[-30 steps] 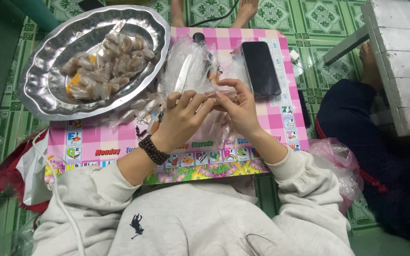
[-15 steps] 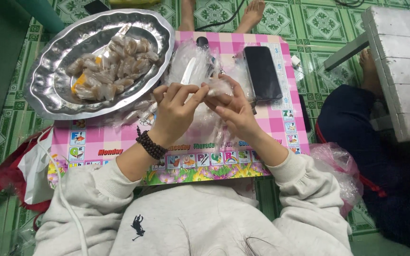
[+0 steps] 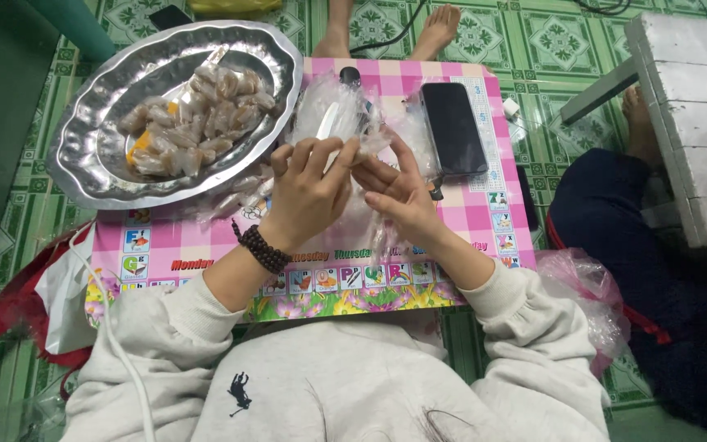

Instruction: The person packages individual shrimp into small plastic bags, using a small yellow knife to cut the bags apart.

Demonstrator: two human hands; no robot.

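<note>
- Wrap [image 3: 359, 149]: a small clear plastic piece, held up over the middle of the desk between your two sets of fingertips. What is inside cannot be made out; your fingers cover most of it.
- Left hand [image 3: 308, 192]: fingers curled and closed over the wrap from the near side, thumb hidden. Dark bead bracelet [image 3: 262, 248] on that wrist.
- Right hand [image 3: 403, 196]: thumb and forefinger meet the left fingertips and look pinched on the wrap's right end; the other fingers are spread loose below.
- Both hands together, touching at the tips, lifted clear of the desk.
- Step, as I judge it: you are working the wrap with your fingertips, mid-handling, not set down.
- What the handling calls for: a light pinch on thin, slippery film. Keep the two grips close so it does not slide out, and keep it over the desk.
- Just beyond your fingers: a loose heap of clear plastic [image 3: 329, 115], crumpled, lying on the desk.
- Phone [image 3: 454, 127]: black, face up, right of the heap, near your right hand but apart from it.
- Tray [image 3: 83, 155]: oval metal, overlapping the desk's far left corner, with a pile of wrapped pieces [image 3: 198, 123] in it. More wrapped pieces lie along its near rim.
- Desk [image 3: 493, 221]: pink chequered top with a picture border, across your lap.
- Right side: another person's dark-clad leg [image 3: 632, 245] and a white box [image 3: 689, 123] on the green tiled floor [image 3: 18, 221].
</note>
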